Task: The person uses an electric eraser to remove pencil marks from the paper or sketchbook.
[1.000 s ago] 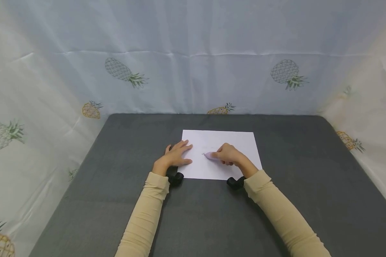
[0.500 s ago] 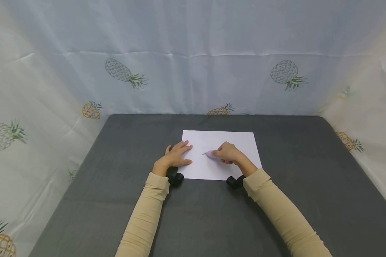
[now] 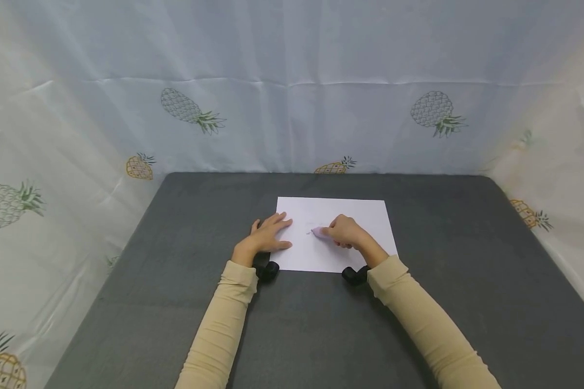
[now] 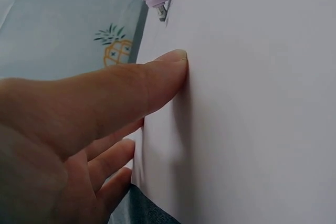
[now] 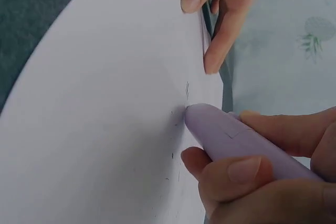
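Lilac rounded pen (image 3: 317,232) gripped by right hand (image 3: 345,232); left hand (image 3: 265,236) flat on smooth paper (image 3: 340,208).

A dark grey table (image 3: 175,302) with a matte, slightly textured top fills the lower part of the head view. Pale, bluish-white cloth (image 3: 297,48) hangs behind it and along both sides, creased with fold lines and printed with scattered pineapples (image 3: 187,109) in grey, green and orange. The light is soft and even, with only faint shadows on the table.
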The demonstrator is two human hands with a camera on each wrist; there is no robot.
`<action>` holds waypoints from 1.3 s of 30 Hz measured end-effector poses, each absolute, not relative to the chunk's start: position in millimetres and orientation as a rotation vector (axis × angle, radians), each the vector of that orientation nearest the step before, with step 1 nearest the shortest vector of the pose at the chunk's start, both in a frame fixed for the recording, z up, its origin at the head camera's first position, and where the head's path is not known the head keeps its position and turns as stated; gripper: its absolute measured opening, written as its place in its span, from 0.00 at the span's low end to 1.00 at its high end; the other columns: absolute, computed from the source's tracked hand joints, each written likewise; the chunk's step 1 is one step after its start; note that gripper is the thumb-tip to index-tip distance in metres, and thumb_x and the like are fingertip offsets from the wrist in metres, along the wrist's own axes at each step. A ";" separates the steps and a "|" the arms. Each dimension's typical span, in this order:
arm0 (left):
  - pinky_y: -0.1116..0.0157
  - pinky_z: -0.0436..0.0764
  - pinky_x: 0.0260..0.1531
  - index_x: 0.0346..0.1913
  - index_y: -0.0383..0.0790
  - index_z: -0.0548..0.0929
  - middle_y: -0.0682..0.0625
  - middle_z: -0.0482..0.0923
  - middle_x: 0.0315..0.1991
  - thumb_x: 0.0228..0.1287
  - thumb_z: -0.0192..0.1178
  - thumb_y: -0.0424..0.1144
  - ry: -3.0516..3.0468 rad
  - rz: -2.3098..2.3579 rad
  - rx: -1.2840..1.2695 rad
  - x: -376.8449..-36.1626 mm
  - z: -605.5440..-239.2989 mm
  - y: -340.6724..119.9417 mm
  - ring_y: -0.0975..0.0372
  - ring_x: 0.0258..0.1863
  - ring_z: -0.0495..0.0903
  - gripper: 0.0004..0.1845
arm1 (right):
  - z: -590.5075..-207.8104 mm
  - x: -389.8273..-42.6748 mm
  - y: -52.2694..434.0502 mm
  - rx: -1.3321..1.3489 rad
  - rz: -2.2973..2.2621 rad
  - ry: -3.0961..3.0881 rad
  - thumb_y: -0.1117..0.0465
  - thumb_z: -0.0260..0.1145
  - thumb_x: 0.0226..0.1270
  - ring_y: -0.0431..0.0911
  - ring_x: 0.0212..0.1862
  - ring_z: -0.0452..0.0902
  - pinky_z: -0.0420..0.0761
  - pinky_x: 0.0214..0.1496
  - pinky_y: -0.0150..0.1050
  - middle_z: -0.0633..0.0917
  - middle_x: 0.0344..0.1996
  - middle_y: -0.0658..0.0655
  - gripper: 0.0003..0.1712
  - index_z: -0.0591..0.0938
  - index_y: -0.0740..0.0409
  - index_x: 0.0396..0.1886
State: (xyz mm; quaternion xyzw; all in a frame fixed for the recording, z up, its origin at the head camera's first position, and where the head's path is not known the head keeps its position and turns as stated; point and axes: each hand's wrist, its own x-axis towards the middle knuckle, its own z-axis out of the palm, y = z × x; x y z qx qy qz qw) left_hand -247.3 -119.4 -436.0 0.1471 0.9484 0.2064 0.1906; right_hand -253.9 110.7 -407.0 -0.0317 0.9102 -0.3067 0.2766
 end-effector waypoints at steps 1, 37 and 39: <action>0.39 0.36 0.75 0.74 0.47 0.59 0.49 0.46 0.79 0.66 0.59 0.48 2.665 0.580 0.412 -247.4 -436.2 -119.6 0.53 0.80 0.44 0.36 | -406.8 -253.5 109.9 -0.093 -0.821 2.425 0.47 0.59 0.69 0.39 0.14 0.58 0.60 0.18 0.31 0.68 0.08 0.48 0.24 0.83 0.65 0.31; 0.39 0.37 0.75 0.75 0.48 0.59 0.49 0.46 0.80 0.67 0.58 0.49 2.672 0.550 0.418 -247.6 -435.5 -118.4 0.53 0.80 0.44 0.36 | -409.2 -250.4 110.6 -0.097 -0.867 2.426 0.47 0.60 0.69 0.39 0.12 0.56 0.59 0.17 0.31 0.67 0.07 0.49 0.24 0.83 0.64 0.28; 0.39 0.37 0.75 0.75 0.48 0.59 0.49 0.46 0.80 0.67 0.58 0.49 2.672 0.551 0.420 -247.5 -434.8 -118.6 0.53 0.80 0.44 0.36 | -409.3 -250.3 110.7 -0.131 -0.855 2.424 0.48 0.59 0.69 0.39 0.12 0.57 0.59 0.17 0.31 0.67 0.07 0.48 0.23 0.83 0.65 0.28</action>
